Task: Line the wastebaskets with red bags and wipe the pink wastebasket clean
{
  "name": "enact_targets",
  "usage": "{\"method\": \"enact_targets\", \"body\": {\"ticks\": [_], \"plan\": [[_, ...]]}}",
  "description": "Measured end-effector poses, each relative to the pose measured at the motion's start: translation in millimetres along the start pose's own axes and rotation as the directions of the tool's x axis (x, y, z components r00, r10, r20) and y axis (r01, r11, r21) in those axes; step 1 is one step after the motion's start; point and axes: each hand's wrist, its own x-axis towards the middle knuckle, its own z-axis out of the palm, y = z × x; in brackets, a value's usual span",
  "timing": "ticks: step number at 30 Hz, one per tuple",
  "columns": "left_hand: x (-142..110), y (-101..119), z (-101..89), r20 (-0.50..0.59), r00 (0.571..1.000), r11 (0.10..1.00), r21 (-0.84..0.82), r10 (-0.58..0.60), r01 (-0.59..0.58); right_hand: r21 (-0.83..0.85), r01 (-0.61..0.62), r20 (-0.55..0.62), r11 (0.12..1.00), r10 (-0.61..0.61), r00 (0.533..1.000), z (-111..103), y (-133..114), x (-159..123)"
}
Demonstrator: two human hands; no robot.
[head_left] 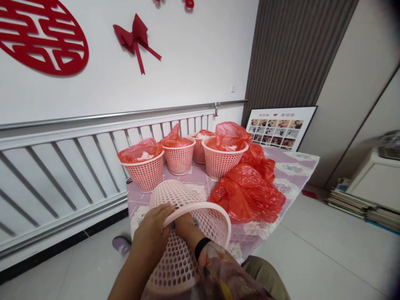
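From where I stood, the pale pink basket [200, 206] lay tipped over at the near end of the patterned tablecloth [290, 168], its round mouth turned toward the person. The left hand [151, 229] had its fingers closed over the rim; the right hand [184, 226] reached in past that rim, its fingers too hidden for me to tell whether they were open or gripping. I couldn't make out whether all the latticework around the arms belonged to one basket or two. It looked like light, thin plastic, easy to lift, hardly fragile, though the holed wall would probably flex if squeezed. The thicker rim seemed the surest hold, smooth but stiff enough to keep its shape. Just beside it sat a crumpled heap of red bags [246, 193], soft and likely slippery, better pinched by an edge than scooped. Beyond stood four upright baskets [178, 160] with red film inside.
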Motion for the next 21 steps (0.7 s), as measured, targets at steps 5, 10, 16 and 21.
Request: {"method": "enact_targets", "body": {"ticks": [5,10,16,21], "plan": [[0.7,1.6,-1.6,0.017,1.000,1.000,0.013,-0.019,0.019,-0.029,0.046,0.069,0.999,-0.044,0.997,-9.6,-8.7,-56.3],[-1.5,0.7,-0.1,0.001,1.000,1.000,0.006,-0.003,0.003,0.065,0.050,0.077,0.997,-0.055,0.996,-1.0,-15.0,-131.9],[-0.7,-8.4,-5.4,-0.024,1.000,0.998,-0.058,0.002,-0.004,0.217,0.045,0.137,0.975,-0.076,0.988,10.4,-12.4,-183.1],[1.5,-16.7,-16.1,-0.108,0.992,0.987,-0.156,-0.068,0.051,0.489,0.098,-0.100,0.867,-0.055,0.993,-10.0,-3.7,-196.6]]}}
